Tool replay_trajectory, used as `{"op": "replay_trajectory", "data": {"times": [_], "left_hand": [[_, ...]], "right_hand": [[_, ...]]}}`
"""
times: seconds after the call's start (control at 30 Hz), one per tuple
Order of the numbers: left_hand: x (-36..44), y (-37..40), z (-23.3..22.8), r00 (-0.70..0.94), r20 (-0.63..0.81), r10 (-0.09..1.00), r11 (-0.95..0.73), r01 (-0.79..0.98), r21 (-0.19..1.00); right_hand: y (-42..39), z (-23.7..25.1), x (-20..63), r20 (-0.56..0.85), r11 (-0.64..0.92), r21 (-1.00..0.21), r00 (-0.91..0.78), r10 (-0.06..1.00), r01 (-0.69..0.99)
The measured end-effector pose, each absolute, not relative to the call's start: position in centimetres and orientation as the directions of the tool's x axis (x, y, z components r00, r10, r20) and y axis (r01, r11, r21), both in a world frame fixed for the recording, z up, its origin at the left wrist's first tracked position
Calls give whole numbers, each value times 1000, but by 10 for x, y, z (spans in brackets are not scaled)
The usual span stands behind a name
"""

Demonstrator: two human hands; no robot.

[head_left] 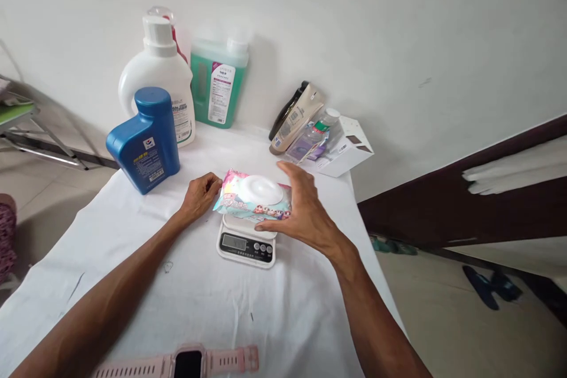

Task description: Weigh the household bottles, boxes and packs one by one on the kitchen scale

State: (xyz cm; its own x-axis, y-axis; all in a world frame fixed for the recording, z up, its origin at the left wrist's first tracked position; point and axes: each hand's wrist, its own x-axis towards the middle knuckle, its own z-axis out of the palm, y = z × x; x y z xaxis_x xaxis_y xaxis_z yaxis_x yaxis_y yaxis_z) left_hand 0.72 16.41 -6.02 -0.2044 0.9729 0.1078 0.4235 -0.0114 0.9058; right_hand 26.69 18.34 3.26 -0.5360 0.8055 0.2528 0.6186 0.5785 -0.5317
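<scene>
Resting on one small scale (246, 243) near the middle of the table (133, 283), one pink pack of wipes (252, 196) with a white oval lid is lying flat, overhanging the scale's platform on both sides. Two hands are flanking it. The left hand (199, 195) is sitting at the pack's left end with its fingers curled loosely inward, the fingertips touching or just meeting the wrapper edge; a firm grip is not showing. The right hand (305, 212) is standing at the pack's right end with its fingers spread wide and slightly bent, the thumb lying low along the front edge of the pack by the scale; whether it is pressing the pack or only hovering against it I cannot tell. Behind, three jugs are standing upright: one blue (144, 139) at the left front, one white (159, 80) behind it, one green (218, 82) against the wall. To the right of these, two smaller bottles are lying tilted, one beige with a dark cap (295, 117) and one clear with a purple label (312, 139), leaning by one white box (348, 147). One pink watch (186, 361) is lying flat at the near table edge, well apart from the scale.
</scene>
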Motion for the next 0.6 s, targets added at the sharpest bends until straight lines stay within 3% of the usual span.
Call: {"op": "replay_trajectory", "data": {"times": [0.13, 0.3, 0.47, 0.6], "left_hand": [[7, 162, -56, -198, 111, 974, -17, 427, 904], [7, 163, -54, -199, 70, 977, 19, 415, 909], [8, 163, -55, -189, 65, 980, 21, 424, 905], [8, 162, -55, -189, 87, 978, 0, 418, 908]], "right_hand": [[198, 53, 237, 67, 677, -354, -705, 707, 645], [209, 62, 222, -150, 669, -318, -732, 664, 672], [211, 57, 227, -107, 637, -374, -714, 692, 674], [208, 57, 238, -18, 560, -500, -654, 756, 661]]}}
